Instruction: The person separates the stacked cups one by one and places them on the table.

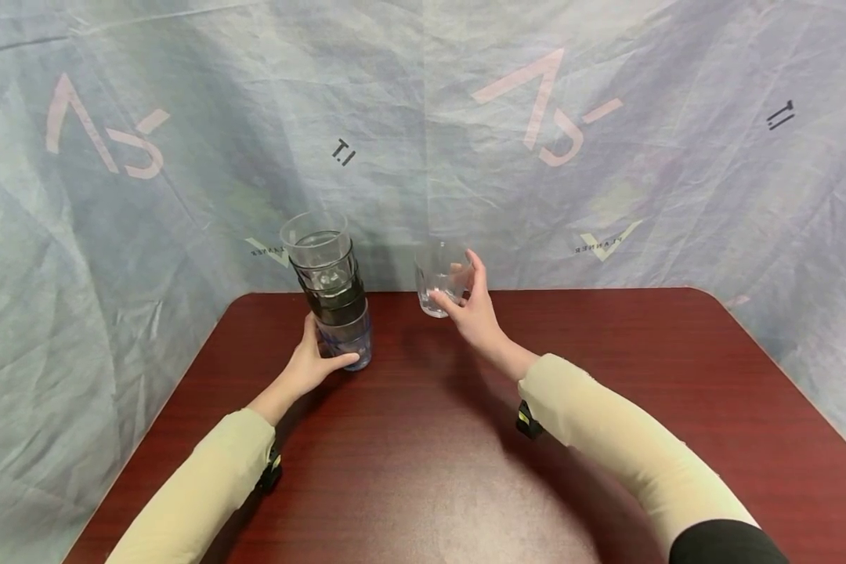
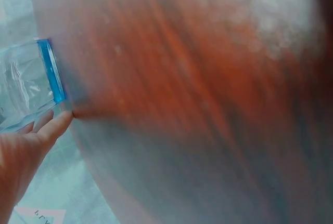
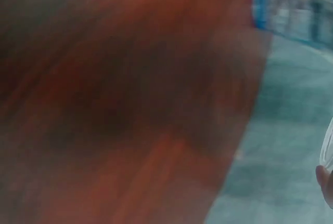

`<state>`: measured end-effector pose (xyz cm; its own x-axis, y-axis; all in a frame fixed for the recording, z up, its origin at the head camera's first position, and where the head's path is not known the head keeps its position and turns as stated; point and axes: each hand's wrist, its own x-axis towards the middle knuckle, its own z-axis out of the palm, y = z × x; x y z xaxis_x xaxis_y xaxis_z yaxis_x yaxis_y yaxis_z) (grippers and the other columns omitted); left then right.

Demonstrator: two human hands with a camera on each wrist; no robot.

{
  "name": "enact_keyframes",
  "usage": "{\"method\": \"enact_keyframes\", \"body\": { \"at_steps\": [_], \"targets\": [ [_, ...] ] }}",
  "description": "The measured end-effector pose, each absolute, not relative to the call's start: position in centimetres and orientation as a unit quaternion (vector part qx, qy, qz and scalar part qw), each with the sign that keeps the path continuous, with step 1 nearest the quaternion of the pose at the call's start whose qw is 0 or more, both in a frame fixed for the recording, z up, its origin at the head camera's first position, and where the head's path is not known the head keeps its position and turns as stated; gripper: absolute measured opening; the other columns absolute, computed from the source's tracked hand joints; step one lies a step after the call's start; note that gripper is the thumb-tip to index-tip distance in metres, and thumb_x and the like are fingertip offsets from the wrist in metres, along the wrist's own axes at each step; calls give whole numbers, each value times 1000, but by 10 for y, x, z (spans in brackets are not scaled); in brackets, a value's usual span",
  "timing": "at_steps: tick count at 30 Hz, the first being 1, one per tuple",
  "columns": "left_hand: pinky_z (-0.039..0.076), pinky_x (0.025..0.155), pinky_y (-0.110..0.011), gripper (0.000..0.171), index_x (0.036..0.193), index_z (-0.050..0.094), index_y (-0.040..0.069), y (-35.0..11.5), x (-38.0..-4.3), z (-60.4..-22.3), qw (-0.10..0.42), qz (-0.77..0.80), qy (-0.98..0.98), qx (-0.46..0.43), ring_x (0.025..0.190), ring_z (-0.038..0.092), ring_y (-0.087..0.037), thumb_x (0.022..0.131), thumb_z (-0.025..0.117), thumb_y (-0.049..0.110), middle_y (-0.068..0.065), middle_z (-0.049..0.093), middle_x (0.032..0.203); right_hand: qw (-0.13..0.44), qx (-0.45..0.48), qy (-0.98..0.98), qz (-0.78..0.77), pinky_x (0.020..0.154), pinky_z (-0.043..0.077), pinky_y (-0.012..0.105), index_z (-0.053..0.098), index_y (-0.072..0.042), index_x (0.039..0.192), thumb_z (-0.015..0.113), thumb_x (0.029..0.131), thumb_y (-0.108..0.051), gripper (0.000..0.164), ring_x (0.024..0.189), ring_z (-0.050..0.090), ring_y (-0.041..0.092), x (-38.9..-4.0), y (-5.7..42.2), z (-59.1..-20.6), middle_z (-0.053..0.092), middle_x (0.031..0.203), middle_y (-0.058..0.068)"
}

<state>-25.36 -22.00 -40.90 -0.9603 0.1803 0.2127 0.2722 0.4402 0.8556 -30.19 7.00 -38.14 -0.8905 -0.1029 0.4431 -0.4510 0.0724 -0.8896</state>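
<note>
"Between the right hand's [image 1: 481,309] thumb and fingers, what is there?"

"One clear tumbler [image 1: 430,270], pinched at its side, mouth up. It seems lifted off the tabletop [image 1: 423,454] in front of that hand."

"And where from there is the stack of tumblers [image 1: 330,288]?"

"To the right hand's left, across a plain gap. The left hand [image 1: 310,362] is the nearer one: it grips the stack low down, its thumb across the front of the blue-tinted bottom tumbler [image 1: 351,338] and a finger along the left side. The other fingers are hidden. Above that grip come dark tumblers [image 1: 333,301], then a clear one on top."

"How do the long axes run?"

"Both roughly up and down. In the head view the stack's top slants leftward, away from the right hand; I can't tell how much of that is the lens. Nor can I tell whether its base touches the table."

"So what matters most?"

"The stack's open mouth, in my judgement. It sits well above the left hand, and to the left of the right hand's tumbler and apparently higher, so the gap between them runs sideways and up."
</note>
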Motion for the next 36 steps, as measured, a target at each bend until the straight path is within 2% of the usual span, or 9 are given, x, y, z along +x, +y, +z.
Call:
{"method": "enact_keyframes", "body": {
  "at_steps": [5, 13, 18, 24, 29, 36],
  "targets": [
    [34, 106, -55, 95, 148, 9, 3, -219, -254, -409, 43, -518, -844, -135, 128, 42, -45, 82, 77, 1, -30, 34, 142, 100, 157, -758, 625, 99, 42, 49, 7, -11, 154, 72, 90, -12, 91, 134, 38, 29, -302, 80, -405, 40, 145, 16],
    [31, 107, -55, 94, 149, 8, 4, -219, -252, -407, 36, -517, -845, -130, 131, 38, -45, 83, 76, 1, -30, 32, 144, 57, 129, -799, 584, 101, 40, 47, 8, -9, 153, 73, 89, -15, 91, 131, 38, 34, -305, 89, -428, 38, 142, 21],
    [31, 107, -55, 95, 148, 8, 3, -218, -251, -406, 35, -517, -846, -130, 131, 38, -46, 83, 76, 1, -30, 32, 143, 42, 132, -809, 571, 97, 41, 49, 11, -8, 152, 75, 88, -14, 91, 126, 43, 37, -306, 87, -436, 39, 138, 23],
    [30, 108, -55, 96, 149, 7, 3, -217, -250, -406, 31, -520, -844, -126, 132, 37, -46, 83, 77, 2, -30, 31, 144, 40, 151, -801, 578, 93, 43, 46, 15, -2, 149, 76, 85, -6, 89, 115, 52, 37, -305, 81, -440, 42, 134, 25],
    [29, 109, -56, 96, 149, 7, 4, -218, -250, -406, 28, -517, -846, -126, 133, 35, -46, 83, 77, 4, -30, 31, 144, 30, 163, -800, 577, 93, 43, 45, 17, 0, 147, 76, 84, -4, 87, 113, 52, 36, -301, 79, -438, 42, 134, 25],
    [30, 109, -54, 101, 151, 6, 16, -232, -274, -440, 42, -502, -855, -126, 134, 36, -41, 82, 80, 16, -23, 33, 146, 27, 161, -803, 574, 100, 40, 47, 21, 1, 146, 78, 81, -2, 86, 124, 49, 38, -303, 78, -441, 43, 137, 24]
  ]
}}
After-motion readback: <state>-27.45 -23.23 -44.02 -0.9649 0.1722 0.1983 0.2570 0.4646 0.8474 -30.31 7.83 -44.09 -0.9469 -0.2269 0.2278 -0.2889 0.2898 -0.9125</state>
